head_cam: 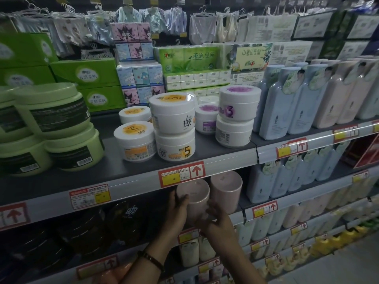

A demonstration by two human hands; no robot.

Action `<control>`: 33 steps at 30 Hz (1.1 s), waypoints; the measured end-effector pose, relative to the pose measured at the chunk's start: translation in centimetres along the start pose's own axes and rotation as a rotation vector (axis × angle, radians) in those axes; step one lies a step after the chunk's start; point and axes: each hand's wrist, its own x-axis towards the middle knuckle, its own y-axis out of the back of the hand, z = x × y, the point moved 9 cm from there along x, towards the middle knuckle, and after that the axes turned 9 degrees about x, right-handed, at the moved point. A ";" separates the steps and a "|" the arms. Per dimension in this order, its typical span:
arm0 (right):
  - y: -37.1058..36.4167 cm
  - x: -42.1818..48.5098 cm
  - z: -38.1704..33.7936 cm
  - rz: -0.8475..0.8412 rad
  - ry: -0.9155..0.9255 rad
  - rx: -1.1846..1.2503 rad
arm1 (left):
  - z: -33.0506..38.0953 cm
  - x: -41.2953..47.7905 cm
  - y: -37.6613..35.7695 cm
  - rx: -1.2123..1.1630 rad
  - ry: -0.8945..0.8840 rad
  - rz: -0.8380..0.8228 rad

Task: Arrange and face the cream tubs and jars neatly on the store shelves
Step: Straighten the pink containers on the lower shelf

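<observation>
Jar: pink jar (194,198), 2nd shelf, just under the price rail (180,174), upright, long axis vertical.
L hand (178,208): wrapped on jar's 9 o'clock side.
R hand (215,218): fingers on its 4 o'clock side, gripping too.
Neighbour: 2nd pink jar (226,191) touching at 3 o'clock.
Key relation: you've the jar between both hands, L nearer; prob. twist it about that axis to face it.

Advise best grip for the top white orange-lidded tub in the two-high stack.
Grip the top white orange-lidded tub across its smooth round side wall, just below the lid, coming from the open aisle side. It sits slightly offset on the lower tub, so lift straight up, probably steadying the lower one.
</observation>
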 end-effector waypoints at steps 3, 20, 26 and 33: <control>0.2 0.2 -0.2 0.012 0.009 -0.013 | -0.2 -0.6 -0.2 0.012 -0.003 -0.009; 1.1 1.8 0.5 0.011 0.051 -0.112 | -0.2 -2.6 -1.1 -0.005 -0.068 -0.052; 1.3 2.2 0.8 0.018 0.070 -0.148 | -1.1 -1.9 -0.7 0.056 -0.090 -0.047; 2.1 1.9 1.3 0.067 0.039 -0.069 | -0.1 -0.5 0.0 0.134 -0.159 0.081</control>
